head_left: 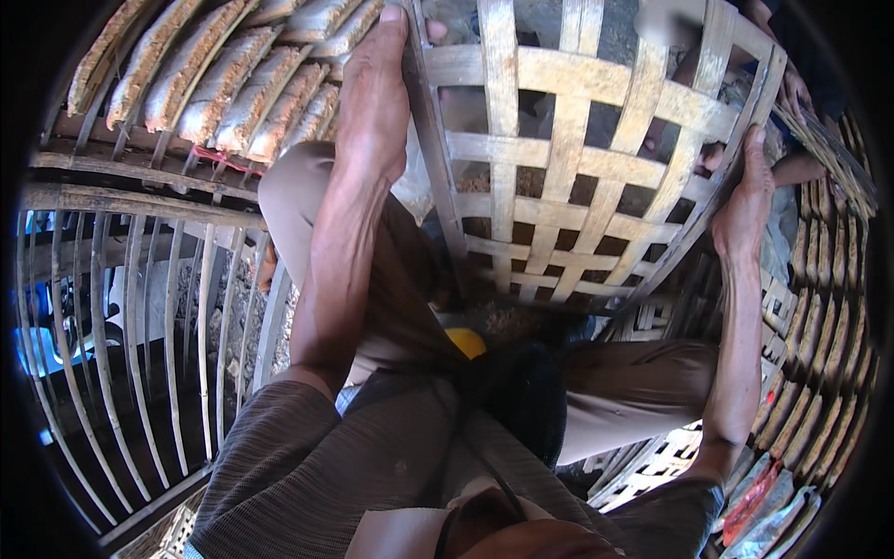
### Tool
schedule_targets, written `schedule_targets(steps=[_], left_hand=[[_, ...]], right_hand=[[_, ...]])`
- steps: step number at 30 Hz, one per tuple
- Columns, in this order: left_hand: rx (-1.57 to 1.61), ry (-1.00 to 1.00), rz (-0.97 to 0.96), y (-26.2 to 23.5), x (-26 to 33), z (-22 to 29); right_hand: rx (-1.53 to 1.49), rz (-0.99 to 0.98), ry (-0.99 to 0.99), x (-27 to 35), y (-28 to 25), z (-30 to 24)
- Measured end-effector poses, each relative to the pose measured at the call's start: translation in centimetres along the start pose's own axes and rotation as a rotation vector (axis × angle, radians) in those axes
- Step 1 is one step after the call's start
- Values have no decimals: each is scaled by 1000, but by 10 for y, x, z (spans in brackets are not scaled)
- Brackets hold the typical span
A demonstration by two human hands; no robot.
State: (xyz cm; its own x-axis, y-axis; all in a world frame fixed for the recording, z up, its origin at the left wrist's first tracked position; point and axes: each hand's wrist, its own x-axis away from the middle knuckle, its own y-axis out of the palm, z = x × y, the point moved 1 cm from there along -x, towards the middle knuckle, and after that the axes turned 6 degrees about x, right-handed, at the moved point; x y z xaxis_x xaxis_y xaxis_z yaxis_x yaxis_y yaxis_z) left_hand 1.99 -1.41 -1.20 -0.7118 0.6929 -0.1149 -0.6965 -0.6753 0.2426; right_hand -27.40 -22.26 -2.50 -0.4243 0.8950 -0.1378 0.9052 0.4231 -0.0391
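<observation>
Between my two hands stands a woven bamboo tray point(579, 168), an open lattice of pale flat strips inside a darker straight frame. My left hand point(377, 107) is closed on the frame's left side, with the thumb lying along the edge. On the right side, my right hand point(743, 200) grips the frame, and fingertips show through the lattice there. The tray is tilted, its lower edge between my knees. Brown crumbly matter shows through its gaps; I cannot tell what it is.
Rows of pale brown-edged slabs point(219, 88) lie at upper left. A slatted bamboo railing point(121, 345) stands at left. More slabs point(824, 326) line the right, above red and clear plastic point(759, 498). Another person's hand point(793, 93) is at upper right. Something yellow point(466, 342) lies below the tray.
</observation>
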Motion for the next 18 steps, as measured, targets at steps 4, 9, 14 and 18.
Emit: schedule_targets(steps=[4,9,14,18], left_hand=[[128,-398,267,15,-5,53],[-573,205,-253,18,17,-17],[-566,-60,-709,54,42,-24],[-682,110,-724,66,55,-36]], right_hand=[[-51,-8,-35,-3,-7,0],[-39,19,-113,7,8,-11],[-185,-335,-242,22,38,-1],[-185,-507,-253,29,79,-5]])
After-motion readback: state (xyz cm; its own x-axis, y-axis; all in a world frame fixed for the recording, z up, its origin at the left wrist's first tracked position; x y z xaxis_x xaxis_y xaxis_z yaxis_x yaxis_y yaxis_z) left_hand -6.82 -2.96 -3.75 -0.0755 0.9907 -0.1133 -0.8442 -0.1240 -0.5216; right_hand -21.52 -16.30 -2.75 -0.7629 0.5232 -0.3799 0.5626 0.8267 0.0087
